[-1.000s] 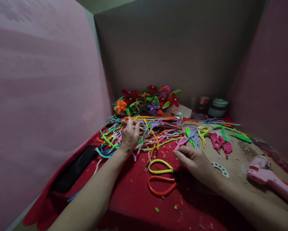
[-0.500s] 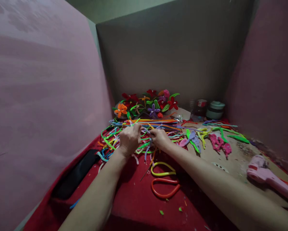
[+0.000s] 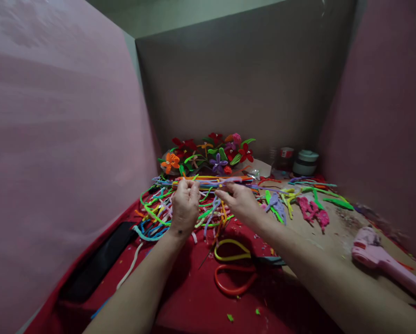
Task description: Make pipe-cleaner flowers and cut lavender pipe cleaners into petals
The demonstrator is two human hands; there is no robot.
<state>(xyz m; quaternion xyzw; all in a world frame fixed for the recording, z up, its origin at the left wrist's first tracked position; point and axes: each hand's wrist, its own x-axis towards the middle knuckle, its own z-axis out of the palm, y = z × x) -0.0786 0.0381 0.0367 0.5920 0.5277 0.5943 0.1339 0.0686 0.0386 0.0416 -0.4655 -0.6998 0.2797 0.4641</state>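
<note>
My left hand [image 3: 186, 204] is closed, thumb and fingers pinched around a lavender pipe cleaner [image 3: 208, 183]. The fuzzy strand stretches sideways toward my right hand [image 3: 241, 202], whose fingers rest loosely around its other part, thumb pointing left. Exactly where the right fingertips grip is hard to see. Both hands hover over a tangle of colourful pipe cleaners [image 3: 157, 215] on a red cloth [image 3: 190, 299]. Just beyond them lies a bundle of straight pipe cleaners [image 3: 251, 178]. Scissors with one yellow and one red handle loop [image 3: 217, 286] lie below my right hand.
Pipe-cleaner flowers [image 3: 219, 163] stand at the back. A black phone-like slab [image 3: 98, 264] lies left. On cardboard [image 3: 308, 241] to the right are a pink glue gun [image 3: 378, 257], pink fuzzy shapes [image 3: 314, 211] and green leaves [image 3: 338, 203]. A lidded jar [image 3: 305, 163] stands behind.
My hands have moved apart, drawing the lavender strand out between them. The right hand's fingers have loosened from a tight pinch. The view has shifted slightly, and the scissor blades now show.
</note>
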